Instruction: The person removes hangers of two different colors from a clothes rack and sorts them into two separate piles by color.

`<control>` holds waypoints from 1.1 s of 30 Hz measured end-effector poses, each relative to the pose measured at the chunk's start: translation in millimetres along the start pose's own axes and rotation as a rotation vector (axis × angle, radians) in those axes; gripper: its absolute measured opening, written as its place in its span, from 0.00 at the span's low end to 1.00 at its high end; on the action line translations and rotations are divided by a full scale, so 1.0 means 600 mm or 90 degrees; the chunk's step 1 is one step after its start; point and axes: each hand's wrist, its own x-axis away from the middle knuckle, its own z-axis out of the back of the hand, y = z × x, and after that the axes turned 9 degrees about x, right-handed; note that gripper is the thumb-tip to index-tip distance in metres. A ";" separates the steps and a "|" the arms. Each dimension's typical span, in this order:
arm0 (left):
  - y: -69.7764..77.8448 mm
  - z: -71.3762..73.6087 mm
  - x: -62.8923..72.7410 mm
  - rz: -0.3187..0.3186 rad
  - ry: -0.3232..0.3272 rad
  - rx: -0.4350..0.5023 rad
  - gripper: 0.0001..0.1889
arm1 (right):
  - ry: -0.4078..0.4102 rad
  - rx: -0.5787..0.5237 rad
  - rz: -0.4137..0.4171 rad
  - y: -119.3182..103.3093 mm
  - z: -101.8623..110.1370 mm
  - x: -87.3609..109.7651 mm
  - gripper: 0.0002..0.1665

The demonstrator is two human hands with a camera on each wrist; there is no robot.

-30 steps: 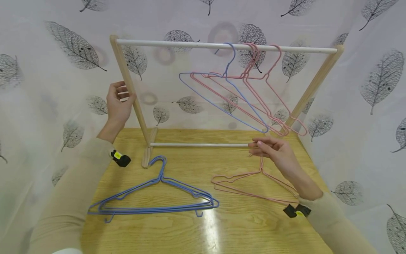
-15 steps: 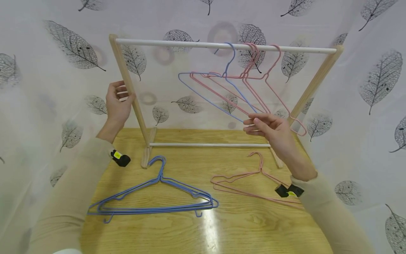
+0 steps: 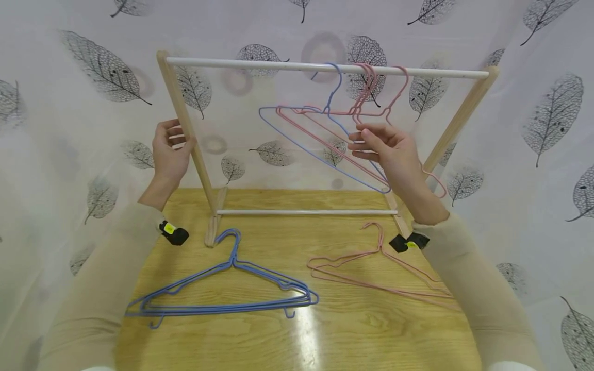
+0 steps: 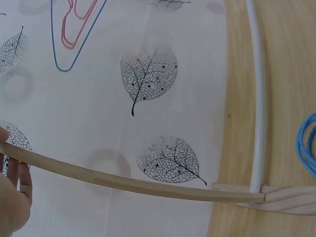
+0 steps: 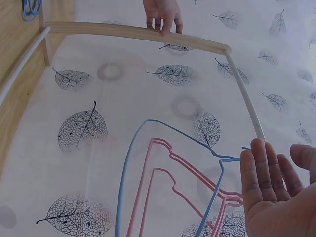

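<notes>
In the head view, my left hand holds the left wooden post of a clothes rack, thumb in front and fingertips behind. My right hand is raised before the hangers on the rack, its fingers extended and holding nothing. From the white top rail hang a blue hanger, a few bunched pink hangers and a separate pink hanger to their right. The right hand hides parts of the pink ones. In the right wrist view, the palm shows beside the hanging hangers.
On the wooden table, a stack of blue hangers lies at the left and pink hangers lie at the right, partly behind my right forearm. A white lower bar joins the rack's feet. Leaf-printed sheeting surrounds the table.
My right hand has risen from near the lower bar to the middle of the hanging hangers, shifting slightly left. The left hand keeps its hold on the post; the hangers look unmoved.
</notes>
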 end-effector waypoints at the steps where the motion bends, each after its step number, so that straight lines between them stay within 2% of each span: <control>1: 0.000 0.000 0.000 -0.001 -0.001 0.002 0.23 | 0.004 -0.004 0.000 -0.002 -0.002 -0.007 0.16; 11: 0.000 0.002 0.001 -0.001 0.002 0.010 0.22 | 0.061 -0.018 0.045 -0.015 -0.036 -0.066 0.10; 19: -0.002 0.000 0.000 -0.007 -0.001 0.011 0.22 | 0.085 -0.042 0.060 -0.007 -0.038 -0.101 0.09; 27: -0.002 0.000 0.001 -0.003 -0.008 -0.003 0.23 | 0.091 0.062 0.043 0.016 -0.051 -0.113 0.09; 33: 0.001 -0.001 0.002 -0.001 -0.007 0.003 0.22 | 0.067 0.078 0.005 0.030 -0.063 -0.123 0.11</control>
